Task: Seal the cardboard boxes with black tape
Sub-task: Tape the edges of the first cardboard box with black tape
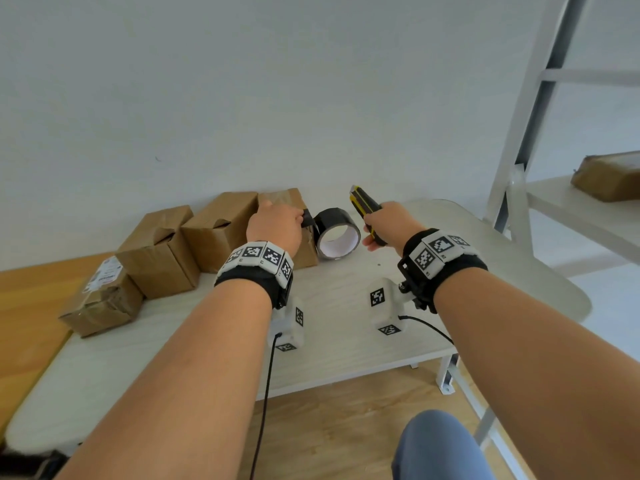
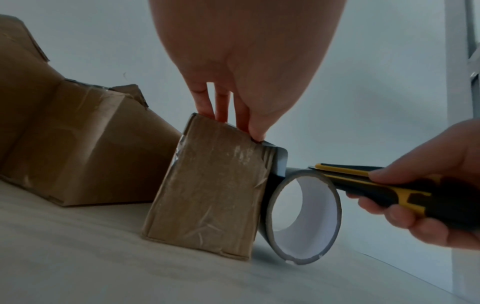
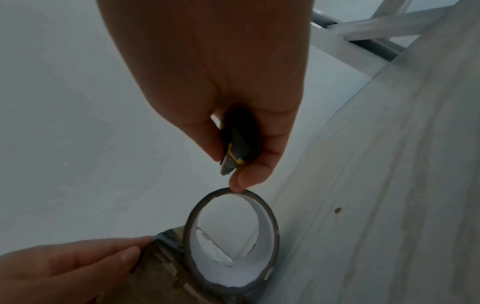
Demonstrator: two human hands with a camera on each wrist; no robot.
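A small cardboard box (image 1: 298,200) stands at the back of the table, and my left hand (image 1: 277,225) lies over its top. In the left wrist view the fingers (image 2: 221,107) reach straight down onto the box (image 2: 207,185), and the thumb presses a strip of black tape (image 2: 279,162) onto its top right corner. The strip runs down to the black tape roll (image 1: 337,233), which stands on edge against the box's right side. My right hand (image 1: 391,223) grips a yellow-and-black utility knife (image 1: 363,206), its tip just above the roll (image 2: 303,218).
Three more cardboard boxes (image 1: 159,251) stand in a row left of the small one, and the nearest (image 1: 104,299) carries a label. The pale table (image 1: 346,344) ends at a white wall behind. A white metal shelf (image 1: 530,116) at the right holds another box (image 1: 609,178).
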